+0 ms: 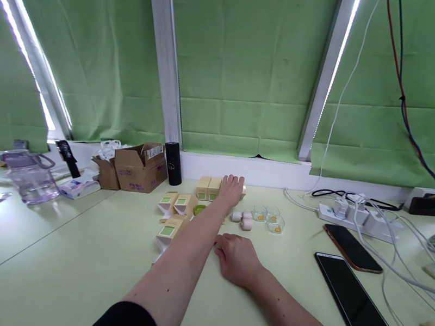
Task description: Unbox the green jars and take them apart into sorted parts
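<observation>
left hand (231,189): fingers spread flat atop small cream cardboard boxes (209,186) at far worktop edge | right hand (238,258): fingers loosely curled, resting on pale green worktop (62,259), holding nothing

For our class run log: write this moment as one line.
left hand: on cream boxes | right hand: flat on table | pink caps between

We can't read any text. Purple print on the cardboard box (138,171) and its white label are too blurred; pale marking on the black bottle (173,163) and green panels on the small cartons (169,228) are illegible too.
</observation>
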Available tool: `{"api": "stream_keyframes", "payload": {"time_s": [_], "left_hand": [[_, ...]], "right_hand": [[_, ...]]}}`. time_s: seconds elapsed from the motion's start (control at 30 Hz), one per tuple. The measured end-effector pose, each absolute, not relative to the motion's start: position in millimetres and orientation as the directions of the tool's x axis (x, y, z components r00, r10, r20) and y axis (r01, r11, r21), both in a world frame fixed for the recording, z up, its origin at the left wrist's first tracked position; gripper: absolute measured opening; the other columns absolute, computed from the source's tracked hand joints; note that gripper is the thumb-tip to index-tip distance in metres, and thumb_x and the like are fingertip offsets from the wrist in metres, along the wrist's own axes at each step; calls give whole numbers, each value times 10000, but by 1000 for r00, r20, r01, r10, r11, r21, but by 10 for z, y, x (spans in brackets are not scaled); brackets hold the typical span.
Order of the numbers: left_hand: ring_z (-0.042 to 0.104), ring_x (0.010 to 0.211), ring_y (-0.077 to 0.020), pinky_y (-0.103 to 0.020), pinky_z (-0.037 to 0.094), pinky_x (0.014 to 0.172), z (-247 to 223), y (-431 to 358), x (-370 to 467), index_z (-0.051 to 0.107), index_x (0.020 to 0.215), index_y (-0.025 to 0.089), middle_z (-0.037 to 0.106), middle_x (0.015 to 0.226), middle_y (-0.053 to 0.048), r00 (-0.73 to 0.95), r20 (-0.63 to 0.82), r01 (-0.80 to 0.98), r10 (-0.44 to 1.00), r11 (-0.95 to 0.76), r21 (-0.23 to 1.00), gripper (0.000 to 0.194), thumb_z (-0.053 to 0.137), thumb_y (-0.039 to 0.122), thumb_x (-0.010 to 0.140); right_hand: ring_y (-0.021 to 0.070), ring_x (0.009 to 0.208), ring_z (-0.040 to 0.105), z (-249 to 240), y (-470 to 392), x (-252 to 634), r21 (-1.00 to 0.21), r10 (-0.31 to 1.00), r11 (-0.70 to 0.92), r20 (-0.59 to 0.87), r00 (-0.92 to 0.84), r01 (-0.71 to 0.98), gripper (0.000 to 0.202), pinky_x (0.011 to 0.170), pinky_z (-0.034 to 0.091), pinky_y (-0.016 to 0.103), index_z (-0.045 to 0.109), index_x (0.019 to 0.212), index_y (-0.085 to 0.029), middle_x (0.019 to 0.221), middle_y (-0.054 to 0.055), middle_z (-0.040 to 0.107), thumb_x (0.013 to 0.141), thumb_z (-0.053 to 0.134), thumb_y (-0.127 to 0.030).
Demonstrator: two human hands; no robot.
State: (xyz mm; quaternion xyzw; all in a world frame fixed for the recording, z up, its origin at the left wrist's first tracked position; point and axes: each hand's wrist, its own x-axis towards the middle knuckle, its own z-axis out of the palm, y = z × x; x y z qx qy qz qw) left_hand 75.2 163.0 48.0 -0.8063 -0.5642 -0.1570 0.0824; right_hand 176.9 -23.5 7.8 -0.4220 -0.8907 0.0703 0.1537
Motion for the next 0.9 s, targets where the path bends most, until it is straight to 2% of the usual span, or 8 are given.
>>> {"api": "stream_keyframes", "payload": {"time_s": [0.1, 0.2, 0.33, 0.43, 0.5, 0.6, 0.73, 0.9], "left_hand": [[409, 1300, -328, -462, 278, 1121, 619, 1589, 749, 409, 1310, 162, 596, 1260, -177, 317, 389, 915, 865, -386, 114, 500, 638, 155, 866], [417, 1304, -313, -424, 343, 1084, 854, 1552, 711, 357, 1326, 169, 553, 1312, -184, 305, 440, 879, 844, -428, 212, 473, 602, 223, 925], [548, 1162, -220, -332, 452, 973, 1237, 1398, 592, 277, 1342, 185, 534, 1304, -153, 328, 472, 799, 819, -507, 325, 443, 524, 239, 978], [572, 1112, -214, -356, 472, 968, 1458, 1104, 456, 329, 1292, 188, 526, 1276, -143, 355, 539, 638, 764, -619, 458, 428, 576, 238, 945], [578, 1101, -222, -390, 479, 986, 1516, 818, 357, 367, 1264, 201, 540, 1238, -125, 385, 548, 563, 742, -660, 498, 418, 609, 261, 928], [573, 1129, -215, -386, 480, 1026, 1435, 331, 213, 396, 1239, 220, 551, 1224, -108, 399, 549, 515, 734, -675, 528, 350, 581, 257, 945], [583, 1145, -218, -388, 497, 1032, 1114, -190, 50, 416, 1215, 245, 565, 1237, -105, 377, 460, 516, 804, -595, 616, 273, 532, 267, 969], [610, 1134, -249, -422, 520, 999, 712, -441, -81, 432, 1202, 254, 599, 1237, -102, 377, 305, 583, 875, -480, 656, 282, 546, 265, 944]], "right_hand": [[216, 977, 684, 71, -229, 1774, -273, 771, 637, 217, -598, 721, 248, 742, 380, 295, 640, 1168, -238, 1103, 59, 740, 962, 505, -204], [220, 991, 684, 71, -231, 1781, -277, 772, 635, 217, -597, 721, 260, 751, 388, 295, 646, 1176, -235, 1106, 62, 742, 961, 503, -201], [220, 996, 683, 70, -245, 1774, -280, 771, 637, 228, -594, 718, 274, 744, 389, 296, 655, 1177, -238, 1104, 55, 747, 958, 494, -202], [219, 988, 683, 95, -248, 1768, -281, 773, 634, 225, -593, 720, 259, 732, 382, 294, 659, 1164, -242, 1115, 52, 748, 957, 506, -215], [219, 966, 685, 127, -234, 1782, -276, 789, 615, 221, -573, 739, 232, 718, 377, 294, 665, 1134, -239, 1109, 55, 750, 962, 509, -231], [224, 877, 690, 171, -182, 1844, -228, 845, 531, 212, -490, 816, 204, 691, 367, 302, 677, 1022, -220, 1029, 76, 758, 986, 481, -266], [243, 824, 694, 156, -84, 1953, -172, 916, 390, 176, -361, 905, 236, 663, 353, 304, 679, 943, -195, 945, 116, 751, 992, 498, -340], [214, 796, 689, 75, -26, 2006, -171, 916, 392, 169, -365, 904, 211, 626, 313, 286, 646, 896, -207, 922, 81, 746, 999, 486, -300]]}}
